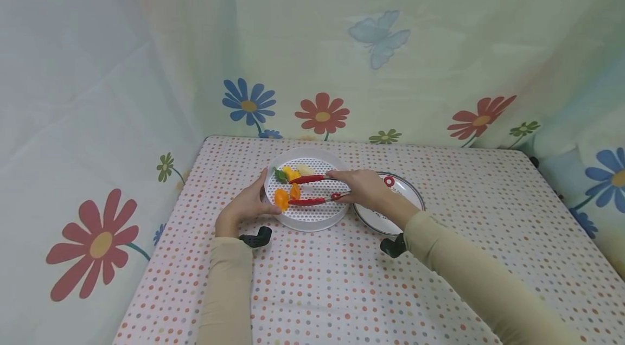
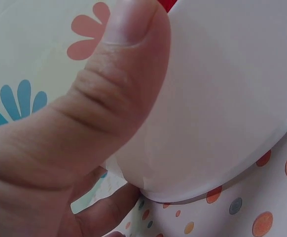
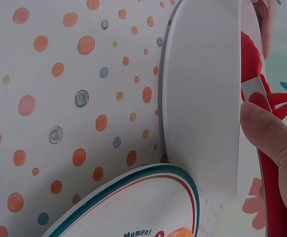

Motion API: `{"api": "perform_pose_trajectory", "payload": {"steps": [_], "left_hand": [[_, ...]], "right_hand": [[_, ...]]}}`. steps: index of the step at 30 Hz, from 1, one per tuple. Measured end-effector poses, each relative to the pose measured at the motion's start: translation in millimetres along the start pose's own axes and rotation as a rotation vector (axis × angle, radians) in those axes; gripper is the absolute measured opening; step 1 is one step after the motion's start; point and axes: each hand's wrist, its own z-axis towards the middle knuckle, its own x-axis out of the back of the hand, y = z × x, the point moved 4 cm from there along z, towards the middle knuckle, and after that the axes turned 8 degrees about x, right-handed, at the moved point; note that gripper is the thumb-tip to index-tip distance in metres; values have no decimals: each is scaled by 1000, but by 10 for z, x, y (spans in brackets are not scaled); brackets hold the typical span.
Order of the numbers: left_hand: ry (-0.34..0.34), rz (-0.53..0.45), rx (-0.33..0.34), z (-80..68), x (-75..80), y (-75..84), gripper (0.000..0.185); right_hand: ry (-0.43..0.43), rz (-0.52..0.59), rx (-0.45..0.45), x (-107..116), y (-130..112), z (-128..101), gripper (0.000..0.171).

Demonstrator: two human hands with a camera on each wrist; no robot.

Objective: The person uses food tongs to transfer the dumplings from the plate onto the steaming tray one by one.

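A round white basket (image 1: 308,224) with a perforated bottom stands on the table. My left hand (image 1: 246,205) grips its left side, the thumb (image 2: 119,94) at the rim and the other fingers against the outer wall. In my right hand (image 1: 365,189) is a pair of red-tipped tongs (image 1: 306,202), spread apart and reaching over the basket from the right. Between the tong tips sits an orange piece (image 1: 295,191). Another orange piece (image 1: 281,199) lies just left of the lower tip. Farther back are a green piece (image 1: 280,175), a yellow piece (image 1: 290,173) and a pale piece (image 1: 305,170).
A white plate (image 1: 376,221) with a dark green rim and printed lettering stands close to the basket's right side, partly beneath my right forearm. A dotted cloth (image 1: 322,291) covers the table. Flower-printed curtains (image 1: 312,52) hang behind and at both sides.
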Motion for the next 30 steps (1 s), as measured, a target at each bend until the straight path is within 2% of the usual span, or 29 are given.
{"api": "perform_pose_trajectory", "payload": {"steps": [8,30], "left_hand": [[-12,-12,-40,-11,21,31,128],[-5,7,-14,9,31,22,129]], "right_hand": [[-9,4,7,-25,1,29,70],[-94,26,9,-62,57,112,74]]}}
